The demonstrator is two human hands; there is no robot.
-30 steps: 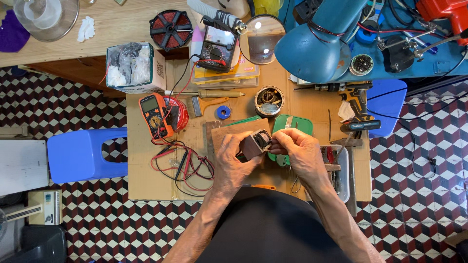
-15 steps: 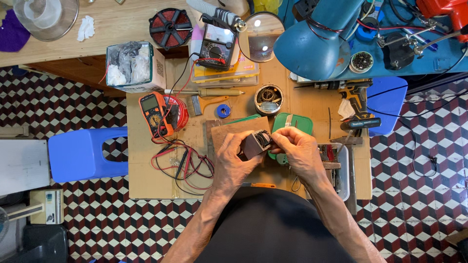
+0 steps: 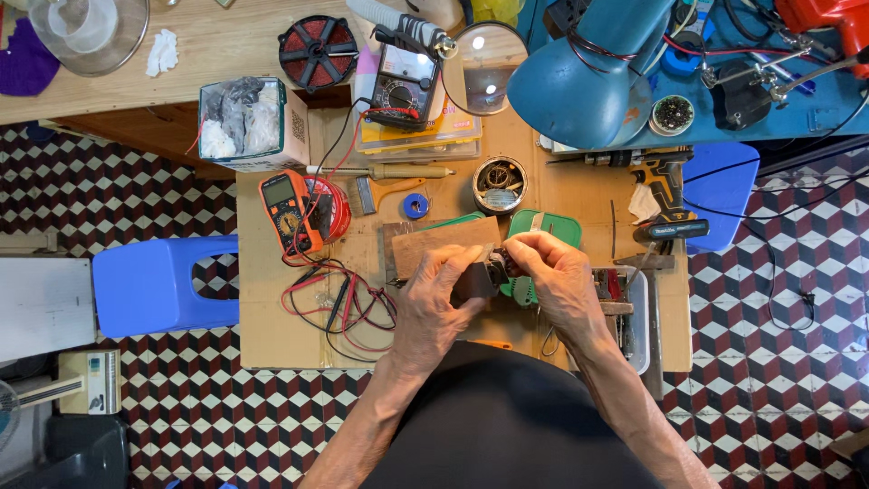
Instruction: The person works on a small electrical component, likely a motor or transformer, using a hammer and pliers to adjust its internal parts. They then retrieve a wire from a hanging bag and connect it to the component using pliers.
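Now my left hand (image 3: 433, 303) is closed around a small dark block (image 3: 477, 280), with the fingers curled over its top and the thumb below, so I hold it firmly above the cardboard table (image 3: 272, 326). My right hand (image 3: 561, 281) comes to the same block from the other side; its fingertips (image 3: 518, 246) are pinched together at the block's right end, but what exactly they pinch is too small to tell. The block is in the air between both hands, just over a brown board (image 3: 444, 243) and next to a green case (image 3: 552, 226). To the left of my left hand, red and black leads (image 3: 335, 303) lie in loops on the table, and they go up to an orange meter (image 3: 290, 213) that leans on a red wire spool (image 3: 333, 206). Behind the board I see a round tin (image 3: 499, 184), a blue tape roll (image 3: 415, 206) and a soldering iron (image 3: 389, 170). A drill (image 3: 665, 195) lies well to the right, near a blue lamp (image 3: 588, 77).
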